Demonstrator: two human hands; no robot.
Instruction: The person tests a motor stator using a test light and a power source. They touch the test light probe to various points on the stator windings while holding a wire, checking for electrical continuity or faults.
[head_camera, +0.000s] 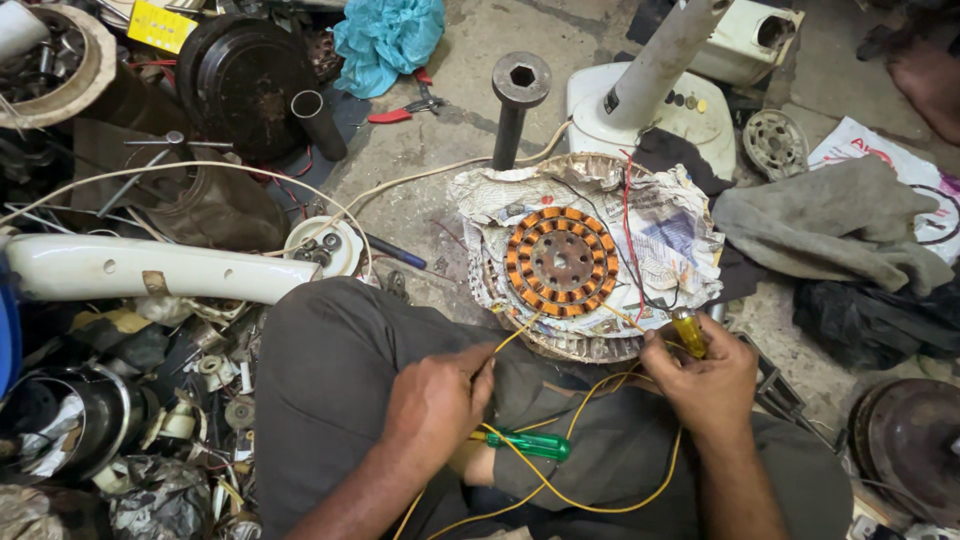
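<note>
The left hand (435, 400) rests over the person's lap, its fingers (478, 368) pinched closed on a thin yellow wire (575, 500). From the pinch, one strand of that wire runs up and to the right toward the copper-wound motor stator (560, 261); the rest loops down across the lap and back up on the right side. The stator lies flat, face up, on crumpled newspaper (680, 225) spread over a round basket-like base on the floor (440, 215), just ahead of the knees. The right hand (705, 378) is curled shut around a yellow-handled tool (688, 331) (its tip is hidden, so its kind cannot be told), the handle's long axis pointing up and slightly left toward the stator's near edge. A green-handled screwdriver (530, 444) lies on the lap between the two hands, long axis nearly level, left to right. A grey cloth (830, 220) lies to the right.
</note>
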